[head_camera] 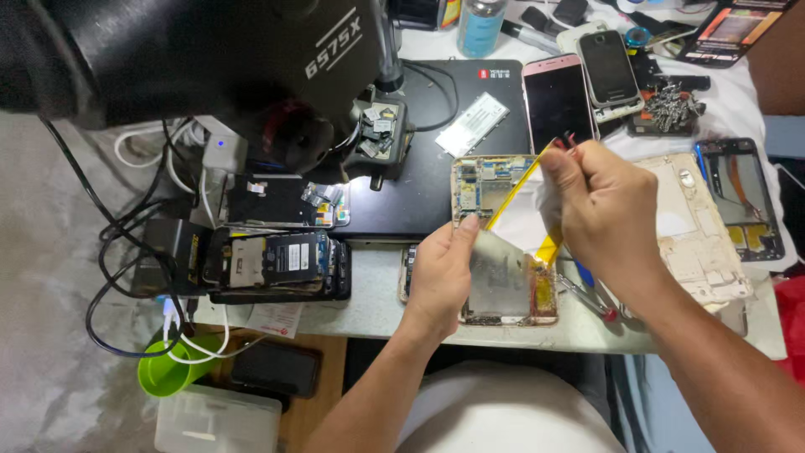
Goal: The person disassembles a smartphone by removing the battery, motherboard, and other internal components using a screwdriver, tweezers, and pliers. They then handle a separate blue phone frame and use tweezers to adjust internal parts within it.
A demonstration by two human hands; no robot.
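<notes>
An opened gold phone [481, 179] lies on the bench with its circuit board showing at the top. My left hand [439, 281] grips a silver battery [496, 275] at its left edge, lifted over the phone's lower half. My right hand [599, 205] pinches a yellow strip [513, 195] running from the battery's right side up to its thin red and black wires [563, 142]. Both hands sit right over the phone body.
A black microscope [201, 59] hangs over the left. Opened phones [277, 260] lie beneath it, a pink phone [555, 102] and a dark phone [607, 69] at the back, a worn back cover [696, 231] right, a screwdriver [587, 298] beside it, a green cup [168, 373] below.
</notes>
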